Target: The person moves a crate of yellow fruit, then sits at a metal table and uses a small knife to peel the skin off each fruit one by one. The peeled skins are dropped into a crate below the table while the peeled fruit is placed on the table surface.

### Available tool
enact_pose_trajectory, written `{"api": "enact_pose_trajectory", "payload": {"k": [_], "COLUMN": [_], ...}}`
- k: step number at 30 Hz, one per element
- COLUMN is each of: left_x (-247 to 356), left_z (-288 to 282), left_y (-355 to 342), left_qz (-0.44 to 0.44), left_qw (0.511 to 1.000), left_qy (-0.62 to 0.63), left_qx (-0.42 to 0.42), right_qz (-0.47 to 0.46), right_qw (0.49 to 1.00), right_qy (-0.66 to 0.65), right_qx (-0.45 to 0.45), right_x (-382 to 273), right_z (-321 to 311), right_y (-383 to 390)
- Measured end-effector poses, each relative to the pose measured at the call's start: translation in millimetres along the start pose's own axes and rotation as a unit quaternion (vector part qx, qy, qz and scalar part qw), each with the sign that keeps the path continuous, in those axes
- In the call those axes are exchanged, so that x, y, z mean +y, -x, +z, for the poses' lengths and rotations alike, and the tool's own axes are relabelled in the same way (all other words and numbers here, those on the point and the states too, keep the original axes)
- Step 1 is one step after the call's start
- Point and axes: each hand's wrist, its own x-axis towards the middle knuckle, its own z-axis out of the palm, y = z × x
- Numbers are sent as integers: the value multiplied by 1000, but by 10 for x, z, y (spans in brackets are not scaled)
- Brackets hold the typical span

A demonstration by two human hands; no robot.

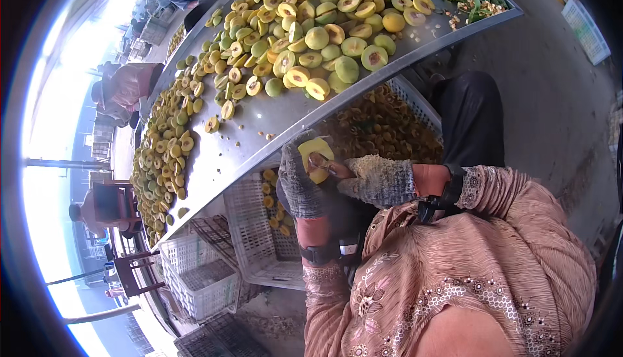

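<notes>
In a worn grey knitted glove, my left hand (298,185) is closed around a yellow-green stone fruit half (318,174), its cut face turned toward my right hand. My right hand (383,180), gloved the same way, grips a small brown-handled tool (339,169). Its tip is at the brown pit hollow in the middle of the fruit; the exact shape of that tip is too small to tell. Both hands are beyond my lap, below the near edge of a metal table (220,156). Heaped on the table are many cut fruit halves (317,37).
Below my hands stands a crate (415,107) with many dark fruit pieces. Left of it, a white plastic crate (250,253) holds some fruit halves, beside another white crate (201,295). Green leaves and pit scraps (480,5) lie at the table's far right corner. Other people (126,87) sit across the table.
</notes>
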Motion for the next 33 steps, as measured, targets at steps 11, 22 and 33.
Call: {"api": "enact_pose_trajectory", "payload": {"k": [11,22,33], "left_x": [228,204,229], "left_z": [71,22,-153], "left_y": [2,-17,-154], "left_qz": [-49,-219,-202], "left_qw": [990,974,937], "left_qy": [-132,-52,92], "left_qx": [18,-10,-270], "right_qz": [182,152,182], "right_qw": [944,923,769], "right_qy": [-233,-309,-533], "right_qx": [-148,-172,-301], "right_x": [-106,-6,116], "right_z": [-170,-230,-418], "right_y": [82,101,285]}}
